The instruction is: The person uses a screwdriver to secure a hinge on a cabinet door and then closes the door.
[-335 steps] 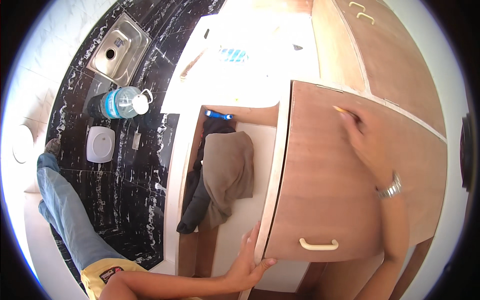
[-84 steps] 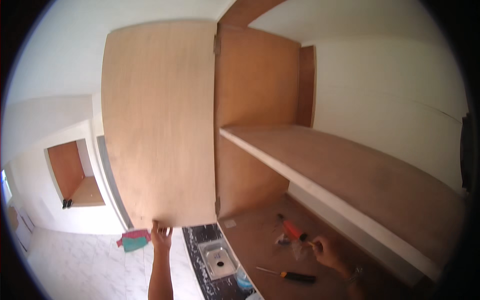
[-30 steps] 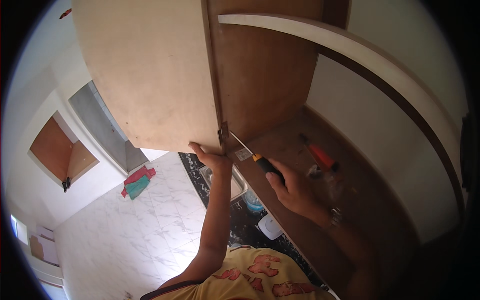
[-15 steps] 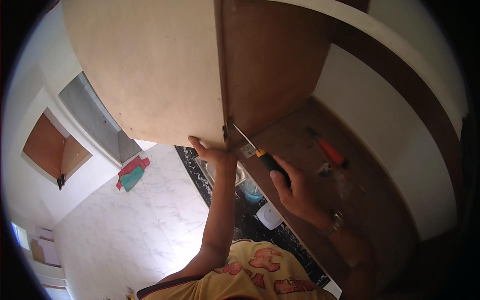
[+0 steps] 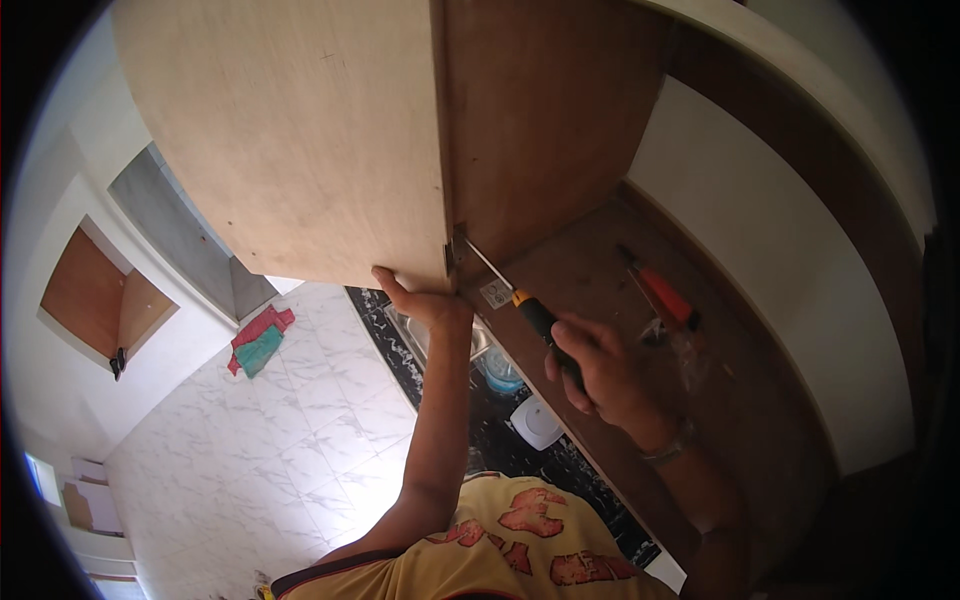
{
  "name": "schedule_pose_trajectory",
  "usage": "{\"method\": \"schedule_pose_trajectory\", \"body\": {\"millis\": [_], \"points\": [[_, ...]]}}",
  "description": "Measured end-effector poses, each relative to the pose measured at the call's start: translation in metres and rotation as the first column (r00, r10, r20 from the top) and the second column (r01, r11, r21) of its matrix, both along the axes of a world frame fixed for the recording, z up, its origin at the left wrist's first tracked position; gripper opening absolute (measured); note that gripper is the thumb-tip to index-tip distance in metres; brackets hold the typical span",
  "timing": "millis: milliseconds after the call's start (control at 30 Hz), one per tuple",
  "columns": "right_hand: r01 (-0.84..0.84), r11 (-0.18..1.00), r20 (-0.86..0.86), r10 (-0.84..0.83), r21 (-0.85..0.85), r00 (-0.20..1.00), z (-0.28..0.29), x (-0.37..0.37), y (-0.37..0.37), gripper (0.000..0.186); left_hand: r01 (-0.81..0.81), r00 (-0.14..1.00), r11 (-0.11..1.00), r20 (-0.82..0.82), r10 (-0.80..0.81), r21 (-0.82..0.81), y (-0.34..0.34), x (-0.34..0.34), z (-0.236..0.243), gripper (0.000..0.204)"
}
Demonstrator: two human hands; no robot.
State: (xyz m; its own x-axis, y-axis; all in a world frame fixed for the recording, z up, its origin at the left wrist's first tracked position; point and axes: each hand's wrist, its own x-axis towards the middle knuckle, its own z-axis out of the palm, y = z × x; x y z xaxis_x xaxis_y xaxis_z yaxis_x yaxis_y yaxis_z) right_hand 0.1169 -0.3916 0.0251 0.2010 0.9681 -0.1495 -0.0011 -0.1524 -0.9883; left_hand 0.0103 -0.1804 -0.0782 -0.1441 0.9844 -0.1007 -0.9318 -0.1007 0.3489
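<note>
My left hand (image 5: 420, 300) grips the bottom edge of a pale plywood cabinet door (image 5: 290, 140), thumb on its face, near the lower hinge (image 5: 455, 255). A yellow-and-black screwdriver (image 5: 536, 318) is in the closed fingers of my right hand (image 5: 600, 365); its metal tip reaches the hinge at the cabinet's brown side panel (image 5: 540, 140). On the cabinet bottom (image 5: 660, 430), right of that screwdriver, lie a red-handled tool (image 5: 665, 295) and crumpled clear plastic (image 5: 690, 370), beside a small pale label (image 5: 495, 292).
Below are a black marble counter (image 5: 625, 530), a steel sink (image 5: 405, 330), a water bottle (image 5: 500, 372) and a white dish (image 5: 537, 425). Pink (image 5: 270, 320) and green (image 5: 258, 350) cloths lie on the tiled floor (image 5: 250, 460). A wall recess (image 5: 85, 290) is at left.
The view has risen from lower cabinets to this upper one. The screwdriver, lying on the cabinet bottom earlier, is in my right hand at the hinge; its fingers have shifted round the handle.
</note>
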Motion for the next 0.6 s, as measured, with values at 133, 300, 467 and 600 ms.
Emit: {"method": "schedule_pose_trajectory", "body": {"millis": [133,300,467,600], "points": [[-0.055,0.986,-0.317,0.003,-0.155,0.948,0.031,0.001,0.007,0.042,-0.027,1.0,0.999,0.01,0.026,0.035,-0.002,-0.003,-0.001,0.072],[-0.249,0.899,0.705,-0.087,0.359,0.704,0.009,-0.005,0.009,0.05,-0.014,1.0,1.0,0.021,0.014,-0.01,-0.009,0.003,0.01,0.074],[-0.269,0.941,0.971,-0.161,0.206,0.179,0.026,-0.007,0.003,0.055,-0.031,0.999,0.999,-0.011,0.031,0.021,-0.003,-0.003,0.003,0.076],[0.075,0.996,-0.301,-0.086,-0.047,0.95,0.039,-0.012,0.003,0.051,-0.002,0.999,0.999,0.041,0.001,0.036,-0.011,-0.003,0.011,0.075]]}}
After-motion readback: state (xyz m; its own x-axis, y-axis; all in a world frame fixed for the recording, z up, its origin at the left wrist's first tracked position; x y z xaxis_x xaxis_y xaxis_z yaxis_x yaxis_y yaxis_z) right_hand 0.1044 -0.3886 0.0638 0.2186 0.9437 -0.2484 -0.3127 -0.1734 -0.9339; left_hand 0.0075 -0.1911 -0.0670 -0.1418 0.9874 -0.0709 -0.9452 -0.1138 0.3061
